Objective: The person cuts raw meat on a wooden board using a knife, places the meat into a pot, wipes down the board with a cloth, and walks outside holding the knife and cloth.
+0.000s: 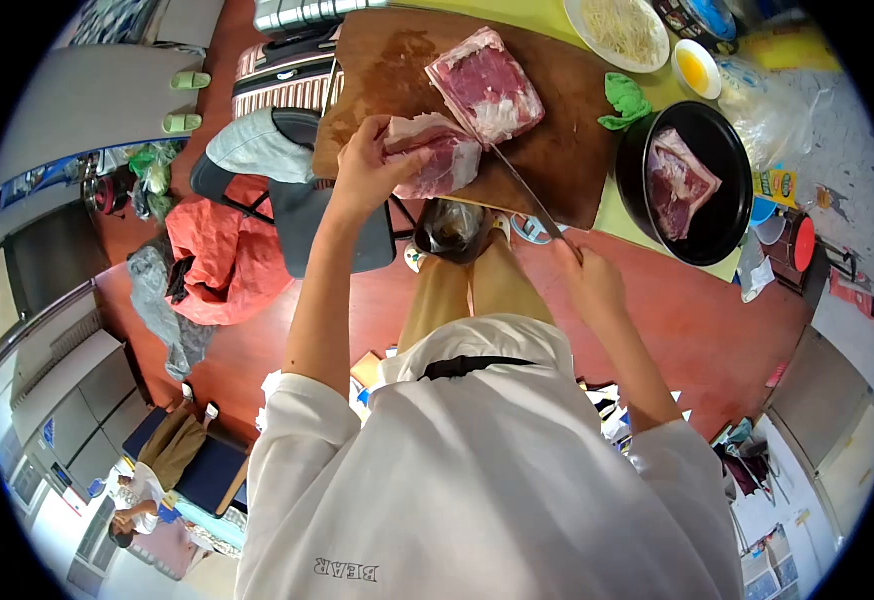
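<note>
My left hand [382, 168] is closed around the outer end of a slab of raw meat [449, 165] with a pale fatty edge. With my right hand [589, 275] I grip the handle of a knife [525, 188]. Its blade runs up to the gap between that slab and a larger piece of raw meat [487, 85]. Both pieces lie on a brown wooden cutting board [382, 70], the held slab near its front edge. Whether the two pieces are still joined at the blade tip I cannot tell.
Right of the board, a black bowl [732, 190] holds another meat piece. Behind it are a green cloth [625, 98], a plate of pale strands [617, 35] and a bowl of yellow liquid [697, 70]. A bin [452, 230] stands below; a chair [332, 225] is at left.
</note>
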### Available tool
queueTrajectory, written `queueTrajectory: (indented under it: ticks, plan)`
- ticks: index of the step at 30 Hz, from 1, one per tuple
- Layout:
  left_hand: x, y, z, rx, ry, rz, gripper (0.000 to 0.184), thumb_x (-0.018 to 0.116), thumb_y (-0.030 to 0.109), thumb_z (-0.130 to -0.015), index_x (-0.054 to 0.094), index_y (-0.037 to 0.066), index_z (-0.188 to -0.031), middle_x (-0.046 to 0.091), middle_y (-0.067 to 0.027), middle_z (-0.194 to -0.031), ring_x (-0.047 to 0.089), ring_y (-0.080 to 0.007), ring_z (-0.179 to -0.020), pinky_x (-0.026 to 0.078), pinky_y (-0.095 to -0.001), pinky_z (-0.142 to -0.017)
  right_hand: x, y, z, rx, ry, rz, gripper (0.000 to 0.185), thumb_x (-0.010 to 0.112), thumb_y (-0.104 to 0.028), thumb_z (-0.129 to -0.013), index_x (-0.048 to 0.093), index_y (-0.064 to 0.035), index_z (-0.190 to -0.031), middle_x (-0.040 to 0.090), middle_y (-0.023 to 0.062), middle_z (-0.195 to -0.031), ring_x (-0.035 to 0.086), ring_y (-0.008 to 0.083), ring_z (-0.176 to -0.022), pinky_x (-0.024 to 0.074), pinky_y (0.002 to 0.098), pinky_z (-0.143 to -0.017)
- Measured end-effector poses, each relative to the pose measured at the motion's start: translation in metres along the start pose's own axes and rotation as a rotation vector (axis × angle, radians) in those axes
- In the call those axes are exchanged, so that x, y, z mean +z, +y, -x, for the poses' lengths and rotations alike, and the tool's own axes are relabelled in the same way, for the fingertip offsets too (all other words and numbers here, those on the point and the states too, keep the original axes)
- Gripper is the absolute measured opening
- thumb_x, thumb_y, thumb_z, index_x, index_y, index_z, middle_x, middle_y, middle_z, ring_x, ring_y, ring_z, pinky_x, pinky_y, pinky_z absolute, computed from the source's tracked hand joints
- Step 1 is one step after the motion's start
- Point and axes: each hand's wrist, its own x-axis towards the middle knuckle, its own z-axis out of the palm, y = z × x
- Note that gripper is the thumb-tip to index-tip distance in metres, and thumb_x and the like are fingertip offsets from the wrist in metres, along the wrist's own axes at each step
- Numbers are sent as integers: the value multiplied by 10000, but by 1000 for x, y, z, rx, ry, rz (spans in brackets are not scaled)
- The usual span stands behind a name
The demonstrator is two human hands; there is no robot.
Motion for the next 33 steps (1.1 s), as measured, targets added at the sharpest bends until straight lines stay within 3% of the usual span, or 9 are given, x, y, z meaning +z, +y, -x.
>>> queueTrajectory:
  ticks: [4, 9, 11, 17, 20, 25, 29, 31, 33]
  plan:
    - [-18, -5, -12, 125, -91, -678, 873, 865, 351, -548, 495, 41, -1276, 575, -133, -1129, 488, -370, -1152, 346, -456, -1013, -23, 11, 9, -33, 20, -351, 489, 487, -442, -976, 630, 24, -945, 621, 242, -792, 635, 371, -765, 470, 430, -678]
    - [-19, -2, -16, 65, -91, -602, 797, 839, 287, -544, 506, 86, -1239, 636, -116, -1052, 577, -320, -1049, 359, -444, -1002, -31, -11, -46, -194, 338, -456, 478, 489, -416, -987, 568, 38, -862, 581, 238, -708, 608, 368, -668, 444, 428, -637]
    - [-15, -6, -21, 70, -52, -558, 762, 828, 273, -537, 521, 98, -1212, 656, -106, -1012, 606, -305, -1006, 367, -435, -993, -34, -22, -69, -73, 331, -306, 508, 503, -471, -953, 567, 32, -923, 643, 293, -849, 619, 467, -870, 457, 516, -743]
    - [-9, -10, -25, 23, 90, -520, 679, 828, 197, -545, 580, 63, -1163, 677, -79, -940, 664, -243, -881, 493, -364, -859, -20, -31, -95, -59, 445, -234, 446, 517, -436, -941, 536, 9, -955, 650, 286, -887, 622, 466, -867, 465, 533, -749]
    - [-5, 17, -6, -83, 112, -41, 544, 790, 12, -631, 584, -20, -1133, 680, -59, -974, 632, -131, -893, 522, -276, -787, -14, -28, -87, -34, 439, -308, 431, 555, -431, -926, 556, -4, -986, 647, 278, -875, 622, 462, -861, 467, 520, -737]
    - [-25, 32, 14, -209, 133, 102, 453, 735, 8, -691, 592, -9, -1120, 672, -99, -955, 670, -182, -797, 565, -319, -713, -3, -10, -62, 14, 361, -380, 368, 580, -384, -924, 550, -21, -976, 645, 260, -827, 627, 452, -809, 467, 513, -692]
    - [9, 114, 15, -231, 50, 242, 432, 681, 17, -751, 581, -28, -1169, 672, -91, -973, 672, -194, -814, 564, -320, -702, 14, 13, -44, -44, 392, -406, 375, 584, -364, -909, 533, -3, -1000, 659, 252, -804, 641, 456, -761, 500, 538, -659]
    - [31, 148, 6, -238, -110, 195, 437, 686, 46, -762, 574, -22, -1179, 648, -76, -1081, 621, -177, -994, 479, -313, -906, 22, 20, -41, -27, 378, -362, 356, 602, -351, -906, 525, -18, -1007, 663, 250, -841, 643, 442, -773, 496, 511, -675]
    - [77, 185, 0, -96, -152, 132, 461, 681, 30, -754, 571, -31, -1197, 645, -76, -1092, 615, -173, -1005, 461, -302, -929, 27, 22, -39, 1, 364, -383, 366, 611, -341, -897, 511, -15, -1031, 668, 250, -869, 647, 430, -795, 502, 507, -689]
